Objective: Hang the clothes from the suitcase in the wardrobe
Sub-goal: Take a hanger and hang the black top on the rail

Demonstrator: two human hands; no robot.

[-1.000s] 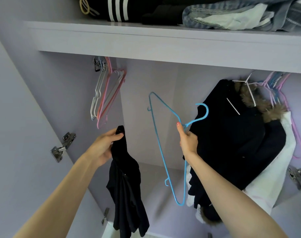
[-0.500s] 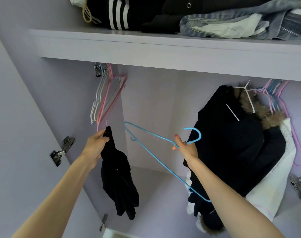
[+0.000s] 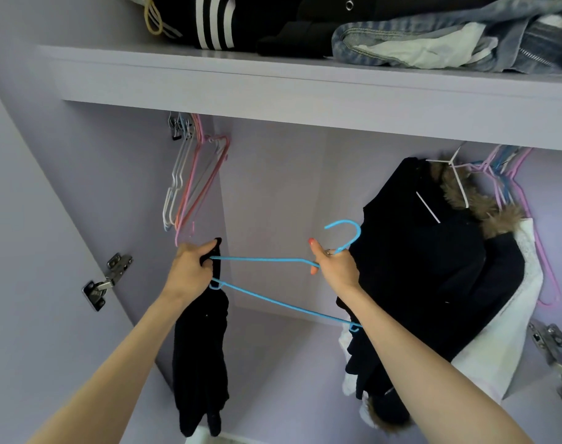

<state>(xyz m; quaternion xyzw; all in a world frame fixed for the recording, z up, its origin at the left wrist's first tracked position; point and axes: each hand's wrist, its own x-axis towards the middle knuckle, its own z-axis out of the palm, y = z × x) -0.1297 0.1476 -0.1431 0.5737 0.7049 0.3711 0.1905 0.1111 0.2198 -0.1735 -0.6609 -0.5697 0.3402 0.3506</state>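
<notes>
The left hand [image 3: 190, 272] grips a black garment [image 3: 200, 354], and the right hand [image 3: 335, 267] pinches the blue hanger [image 3: 273, 261], whose tip reaches the left hand. A coat [image 3: 433, 267] already hangs beyond the right hand; the garment is not yet on the hanger.

Inside the wardrobe [image 3: 273, 193], a bunch of empty hangers [image 3: 190, 184] hung at the left end beneath the shelf [image 3: 273, 91], and a fur-trimmed coat [image 3: 433, 267] hung at the right end with more hangers [image 3: 510, 177] behind it. Between them the left hand [image 3: 190, 274] held a garment [image 3: 199, 357] dangling below it, while the right hand [image 3: 334, 267] held a hanger [image 3: 273, 280] by its neck, its far end touching the garment. Folded clothes [image 3: 401, 30] lay on the shelf above.
</notes>
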